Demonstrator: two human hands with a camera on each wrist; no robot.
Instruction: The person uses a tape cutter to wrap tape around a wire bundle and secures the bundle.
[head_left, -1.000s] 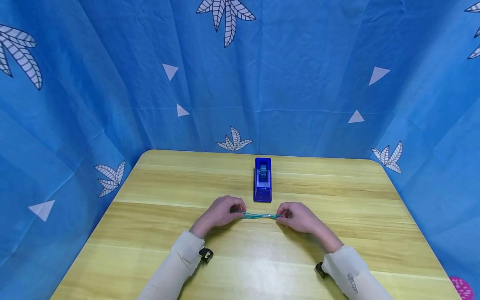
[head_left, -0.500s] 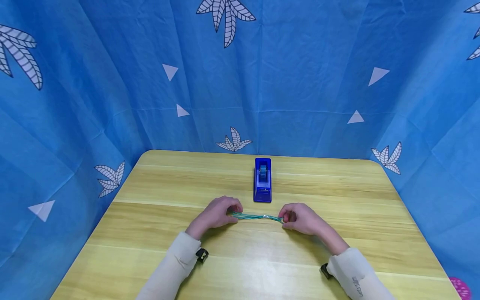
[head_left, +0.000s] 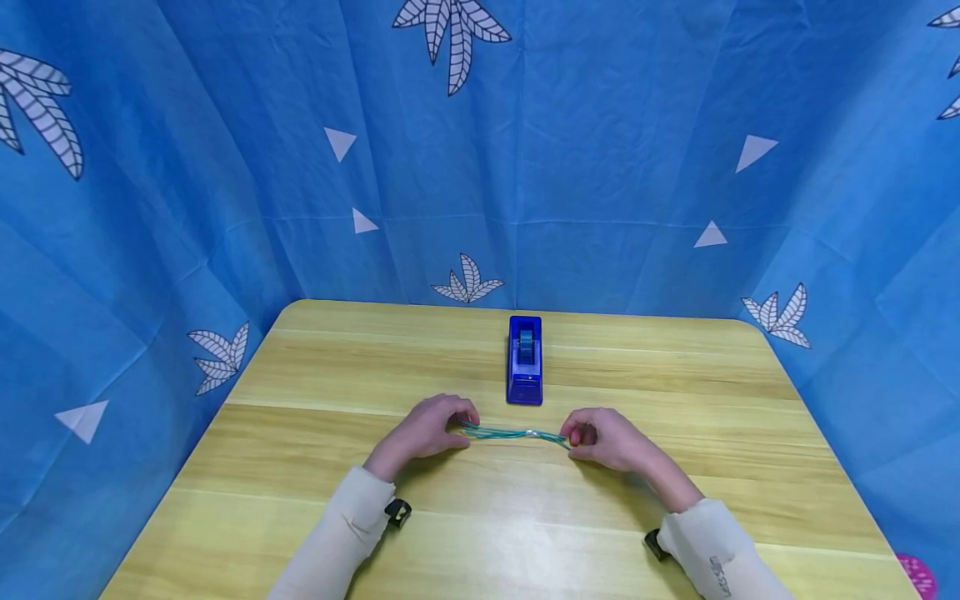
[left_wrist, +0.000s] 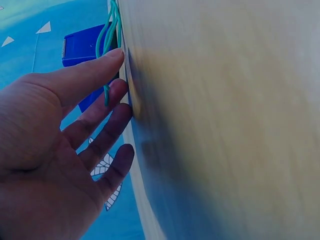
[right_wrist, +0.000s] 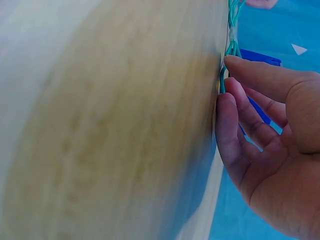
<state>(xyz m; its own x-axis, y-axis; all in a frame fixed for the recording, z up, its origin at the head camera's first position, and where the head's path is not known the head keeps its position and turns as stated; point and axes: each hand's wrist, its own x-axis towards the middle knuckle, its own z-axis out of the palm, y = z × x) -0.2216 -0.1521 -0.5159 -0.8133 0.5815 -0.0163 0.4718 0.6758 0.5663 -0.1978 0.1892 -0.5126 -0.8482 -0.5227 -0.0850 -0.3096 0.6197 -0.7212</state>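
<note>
A bundle of thin green cords point(head_left: 498, 433) lies stretched from side to side on the wooden table, with a clear, shiny band point(head_left: 532, 433) round it right of its middle. My left hand point(head_left: 431, 429) is at the bundle's left end, its thumb and fingers spread apart around the loose loops. In the left wrist view the cords point(left_wrist: 107, 37) pass behind the thumb. At the other end, my right hand point(head_left: 611, 437) has its fingers loosely bent, with a gap between thumb and fingers; the cord ends point(right_wrist: 222, 80) show right at its fingertips.
A blue tape dispenser point(head_left: 525, 387) with a tape roll stands on the table point(head_left: 337, 358) behind the cords. A blue patterned curtain point(head_left: 622, 167) hangs around the table's back and sides.
Both hands have drawn slightly apart, left hand leftward and right hand rightward, and their fingers have loosened from the cord bundle. More of its ends shows now.
</note>
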